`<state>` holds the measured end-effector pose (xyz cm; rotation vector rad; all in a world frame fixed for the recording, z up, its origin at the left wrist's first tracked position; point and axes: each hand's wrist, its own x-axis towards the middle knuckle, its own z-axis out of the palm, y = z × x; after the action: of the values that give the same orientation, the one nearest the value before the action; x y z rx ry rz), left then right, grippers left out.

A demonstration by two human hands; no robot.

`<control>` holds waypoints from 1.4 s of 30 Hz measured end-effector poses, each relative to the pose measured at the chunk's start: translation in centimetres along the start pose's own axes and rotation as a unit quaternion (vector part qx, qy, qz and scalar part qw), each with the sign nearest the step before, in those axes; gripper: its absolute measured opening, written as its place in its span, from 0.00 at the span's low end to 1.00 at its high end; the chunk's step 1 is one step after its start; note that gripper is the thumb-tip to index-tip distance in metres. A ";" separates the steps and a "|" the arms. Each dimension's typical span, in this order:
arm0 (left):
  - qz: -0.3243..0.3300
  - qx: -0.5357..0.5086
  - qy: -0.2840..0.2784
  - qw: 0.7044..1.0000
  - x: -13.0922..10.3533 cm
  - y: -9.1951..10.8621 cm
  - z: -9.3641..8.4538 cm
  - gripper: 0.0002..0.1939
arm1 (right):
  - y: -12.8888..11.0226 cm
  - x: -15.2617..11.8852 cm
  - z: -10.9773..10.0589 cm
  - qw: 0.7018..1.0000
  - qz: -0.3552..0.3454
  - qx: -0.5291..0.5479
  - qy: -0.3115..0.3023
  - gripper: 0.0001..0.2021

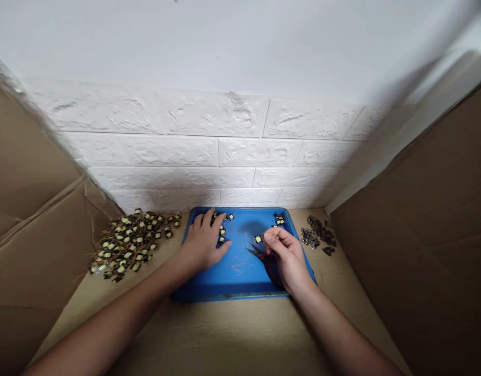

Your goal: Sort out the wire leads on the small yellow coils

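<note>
A blue tray lies on the table. Over its left part my left hand is spread, fingers apart, just above or touching several small black-and-yellow parts. My right hand pinches one such part between thumb and fingertips over the tray's right half. Dark-tipped pliers or snips with red on them show beside and beneath my right hand, their handles partly hidden; whether that hand also holds them is unclear. Another few parts sit in the tray's back right corner.
A large pile of black-and-yellow parts with thin wires lies left of the tray. Small metallic and dark pieces are heaped at the right. Cardboard panels stand on both sides, with a white brick-patterned wall behind.
</note>
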<state>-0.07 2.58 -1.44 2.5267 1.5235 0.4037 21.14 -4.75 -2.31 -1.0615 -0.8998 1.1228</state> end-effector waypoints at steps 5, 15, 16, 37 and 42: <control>0.000 0.050 0.020 0.999 0.5 -0.2 0.8 0.37 | 0.0 -0.2 0.2 1.000 -0.006 -0.022 -0.010 0.13; 0.024 0.036 0.055 0.998 0.6 -0.2 1.6 0.32 | 0.4 -0.2 0.0 0.999 0.003 -0.026 -0.029 0.12; 0.026 0.030 0.059 0.997 0.6 -0.2 1.7 0.33 | 0.4 -0.2 0.0 0.999 0.003 -0.027 -0.030 0.12; 0.111 -0.388 -0.131 0.905 -1.0 4.6 -2.8 0.18 | 0.3 -0.1 0.0 0.992 0.083 0.053 -0.085 0.12; 0.080 -0.454 -0.125 0.878 -1.7 4.7 -1.5 0.17 | 0.2 -0.3 0.0 0.989 0.083 0.061 -0.103 0.11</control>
<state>2.63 -1.15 1.03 1.8395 0.7433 0.6044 21.02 -5.03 -2.47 -0.9446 -0.9023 1.4292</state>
